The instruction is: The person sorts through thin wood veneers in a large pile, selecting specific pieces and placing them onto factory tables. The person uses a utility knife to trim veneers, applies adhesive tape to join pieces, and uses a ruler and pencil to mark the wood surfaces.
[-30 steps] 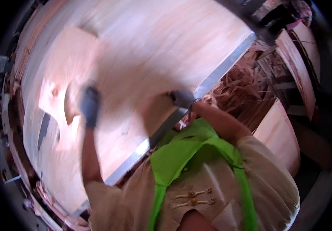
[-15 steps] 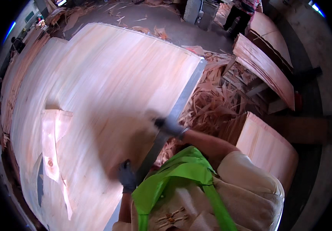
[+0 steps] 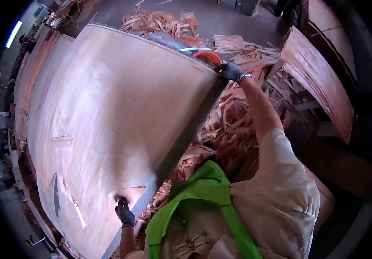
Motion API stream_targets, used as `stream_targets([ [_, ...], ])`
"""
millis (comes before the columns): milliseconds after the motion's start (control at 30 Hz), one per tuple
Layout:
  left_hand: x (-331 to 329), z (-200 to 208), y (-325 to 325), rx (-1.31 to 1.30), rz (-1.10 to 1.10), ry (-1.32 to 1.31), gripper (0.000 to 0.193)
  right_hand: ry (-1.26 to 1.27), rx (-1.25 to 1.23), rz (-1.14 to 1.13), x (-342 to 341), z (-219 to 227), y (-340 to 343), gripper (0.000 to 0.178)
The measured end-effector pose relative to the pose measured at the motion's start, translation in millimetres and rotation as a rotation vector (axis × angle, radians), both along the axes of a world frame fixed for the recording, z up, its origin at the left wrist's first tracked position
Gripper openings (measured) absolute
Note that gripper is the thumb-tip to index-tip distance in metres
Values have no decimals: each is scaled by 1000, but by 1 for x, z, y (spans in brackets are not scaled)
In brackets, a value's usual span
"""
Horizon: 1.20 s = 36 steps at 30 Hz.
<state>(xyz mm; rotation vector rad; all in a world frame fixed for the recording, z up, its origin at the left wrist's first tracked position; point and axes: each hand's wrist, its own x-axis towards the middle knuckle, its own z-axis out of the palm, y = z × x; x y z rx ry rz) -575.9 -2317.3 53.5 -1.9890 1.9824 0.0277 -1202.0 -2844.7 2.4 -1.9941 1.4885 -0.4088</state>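
A wide pale wood veneer sheet covers the worktable before me, its right side running along a grey metal edge strip. My right hand, in a grey glove with dark fingertips, is stretched out to the sheet's far right corner. Its fingers close at that corner, the tips right beside an orange bowl. Low on the sheet, near the strip, my gloved left hand has its fingers apart. They touch down by a rounded, pinker patch of veneer.
A narrow veneer scrap lies on the left part of the sheet, beside a dark gap. Veneer shavings pile up right of the table. Stacked veneer sheets stand farther right, and more shavings lie beyond the far edge.
My right hand has moved from the middle of the metal strip to the far right corner. The left hand has shifted nearer and left. The orange bowl has come into sight.
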Motion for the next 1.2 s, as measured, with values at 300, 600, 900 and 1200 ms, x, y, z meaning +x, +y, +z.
stream_targets([
  [300,1,-2,1,46,94,91,67,169,238,-51,-20,34,3,26],
  [600,11,6,13,-217,-143,173,50,184,-145,60,52,124,146,18],
  [900,48,-10,3,-238,-230,203,35,-650,687,-138,267,47,466,15],
  [1200,55,-25,-22,-302,-449,348,35,-855,748,-369,427,44,483,17],
])
